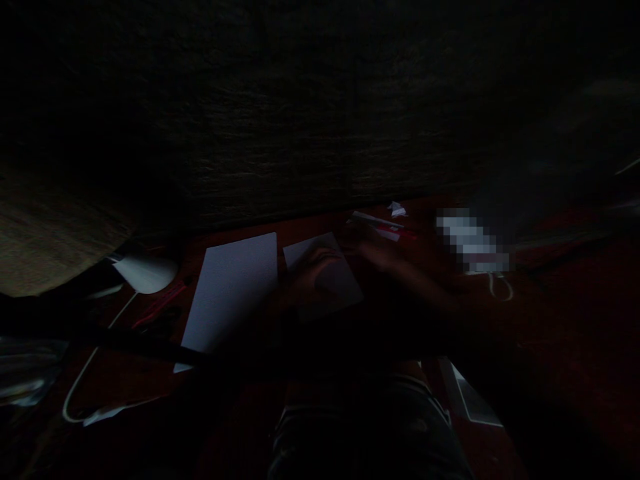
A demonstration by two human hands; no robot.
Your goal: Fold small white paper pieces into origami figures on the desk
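Note:
The view is very dark. My left hand (316,268) rests on a small sheet of white paper (345,283), its fingers stretched over the upper part of it. A larger white sheet (237,283) lies just left of that hand. To the right, my right hand (377,255) is apart from the small sheet, close to some paper pieces (387,234) and a thin red object (406,233) lying on them. Its fingers are dim and smeared, so I cannot make out whether they hold anything.
A white cone-shaped object (150,272), perhaps a lamp head, lies at left with a white cable (83,377). Beside it is a red item (160,303). A crumpled paper scrap (397,209) sits at the back. A blurred-out pale object (473,240) stands right, near a white loop (501,288).

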